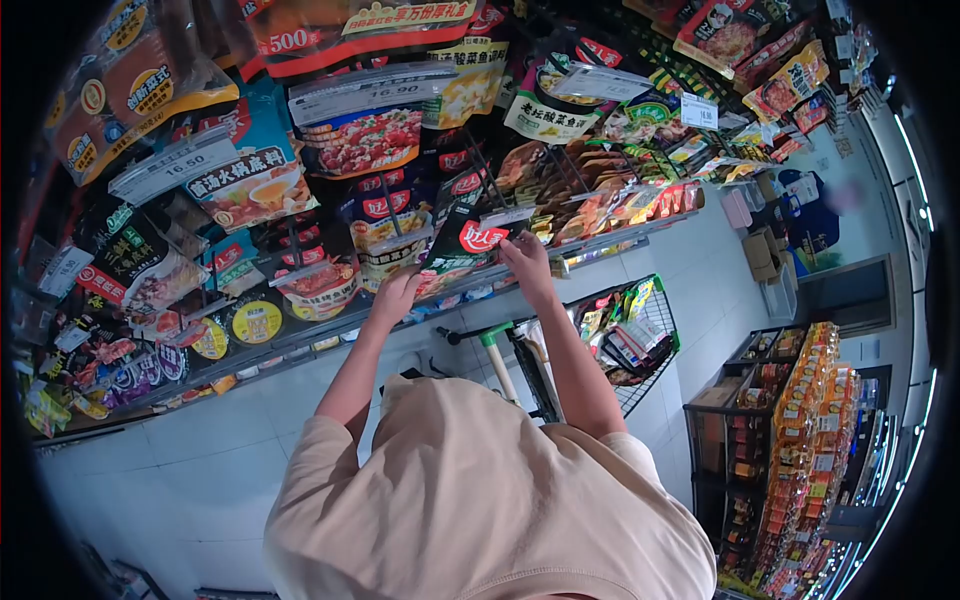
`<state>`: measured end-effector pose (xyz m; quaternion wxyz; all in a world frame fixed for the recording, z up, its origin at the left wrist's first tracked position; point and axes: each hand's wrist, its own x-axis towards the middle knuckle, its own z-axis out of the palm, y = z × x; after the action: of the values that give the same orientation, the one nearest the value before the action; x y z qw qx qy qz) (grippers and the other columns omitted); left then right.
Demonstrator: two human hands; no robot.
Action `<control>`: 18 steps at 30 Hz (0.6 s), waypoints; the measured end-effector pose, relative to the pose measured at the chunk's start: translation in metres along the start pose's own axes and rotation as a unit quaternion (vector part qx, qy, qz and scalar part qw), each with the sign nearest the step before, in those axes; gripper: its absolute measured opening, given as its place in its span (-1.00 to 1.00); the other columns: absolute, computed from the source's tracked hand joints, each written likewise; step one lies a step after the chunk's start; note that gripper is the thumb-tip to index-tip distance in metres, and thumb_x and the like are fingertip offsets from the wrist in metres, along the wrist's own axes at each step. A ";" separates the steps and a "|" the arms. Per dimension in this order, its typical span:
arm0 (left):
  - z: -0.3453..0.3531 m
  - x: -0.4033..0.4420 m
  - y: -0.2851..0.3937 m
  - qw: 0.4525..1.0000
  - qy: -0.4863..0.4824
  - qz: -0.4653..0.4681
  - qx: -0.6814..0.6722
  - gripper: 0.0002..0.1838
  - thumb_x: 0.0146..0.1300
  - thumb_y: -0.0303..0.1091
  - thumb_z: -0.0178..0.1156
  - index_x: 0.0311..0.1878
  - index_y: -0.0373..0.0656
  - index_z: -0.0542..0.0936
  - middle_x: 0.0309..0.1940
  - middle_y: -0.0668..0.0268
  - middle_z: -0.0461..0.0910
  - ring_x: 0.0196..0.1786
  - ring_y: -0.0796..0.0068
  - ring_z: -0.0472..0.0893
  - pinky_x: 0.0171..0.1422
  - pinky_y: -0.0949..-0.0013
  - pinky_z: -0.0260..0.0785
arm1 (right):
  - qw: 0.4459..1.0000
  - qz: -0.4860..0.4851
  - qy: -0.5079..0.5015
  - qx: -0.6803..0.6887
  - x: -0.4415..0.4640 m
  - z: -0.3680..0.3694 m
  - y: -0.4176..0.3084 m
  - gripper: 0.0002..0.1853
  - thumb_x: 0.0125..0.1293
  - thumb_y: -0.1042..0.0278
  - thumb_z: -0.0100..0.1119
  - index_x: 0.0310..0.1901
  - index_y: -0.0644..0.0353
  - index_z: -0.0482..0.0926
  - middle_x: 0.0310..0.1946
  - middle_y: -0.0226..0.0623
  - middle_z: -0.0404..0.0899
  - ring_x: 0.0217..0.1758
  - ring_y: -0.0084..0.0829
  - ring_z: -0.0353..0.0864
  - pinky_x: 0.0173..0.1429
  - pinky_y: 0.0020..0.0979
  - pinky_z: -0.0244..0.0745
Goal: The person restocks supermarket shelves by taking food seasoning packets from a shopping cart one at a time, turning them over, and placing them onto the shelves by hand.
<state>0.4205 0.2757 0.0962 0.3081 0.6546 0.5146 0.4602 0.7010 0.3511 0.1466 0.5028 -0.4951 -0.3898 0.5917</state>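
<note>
A dark green seasoning packet point(462, 240) with a red logo is at the shelf front, held between both my hands. The fingers of my left hand point(399, 293) grip its lower left edge. On its right side, my right hand point(527, 264) pinches the packet near the logo. Behind it, similar packets point(375, 205) with red logos hang on hooks. A bag with a fish-dish picture point(318, 287) hangs left of my left hand.
A shopping cart point(655, 350) full of packets stands to the right, its green-and-white handle point(492, 345) near my right arm. Shelf price tags point(370, 90) jut out above. Farther right is a rack of bottles point(800, 430). Someone in dark blue point(815, 225) is at the back.
</note>
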 end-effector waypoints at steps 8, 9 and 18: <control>0.004 0.008 0.000 0.998 0.000 -0.052 -0.035 -0.67 0.51 -0.24 0.06 0.06 -0.32 0.59 -0.11 -0.08 0.66 0.00 -0.13 0.63 0.13 0.15 0.44 | 1.000 0.013 0.008 0.004 0.006 0.007 -0.007 -0.53 0.38 0.42 0.34 0.20 0.30 0.34 -0.14 -0.40 0.52 -0.06 -0.57 0.58 0.09 -0.48 0.57; 0.006 0.010 0.001 0.998 -0.003 -0.051 -0.041 -0.67 0.52 -0.22 0.05 0.06 -0.33 0.59 -0.13 -0.07 0.67 -0.02 -0.12 0.63 0.12 0.16 0.44 | 1.000 -0.006 0.020 0.017 0.007 0.008 -0.008 -0.55 0.37 0.35 0.36 0.17 0.31 0.39 -0.18 -0.42 0.57 -0.17 -0.64 0.54 -0.08 -0.54 0.48; 0.027 0.015 -0.010 0.988 0.000 -0.090 -0.129 -0.58 0.59 -0.12 -0.03 -0.05 -0.36 0.59 -0.23 -0.02 0.66 -0.17 0.13 0.63 0.05 0.24 0.42 | 0.996 -0.043 0.079 -0.010 0.024 0.009 -0.010 -0.60 0.35 0.25 0.40 0.04 0.30 0.48 -0.30 -0.47 0.55 -0.34 -0.69 0.48 -0.27 -0.58 0.39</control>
<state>0.4425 0.2952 0.0815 0.4304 0.5606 0.5071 0.4932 0.6943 0.3770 0.1539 0.5520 -0.5283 -0.3754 0.5246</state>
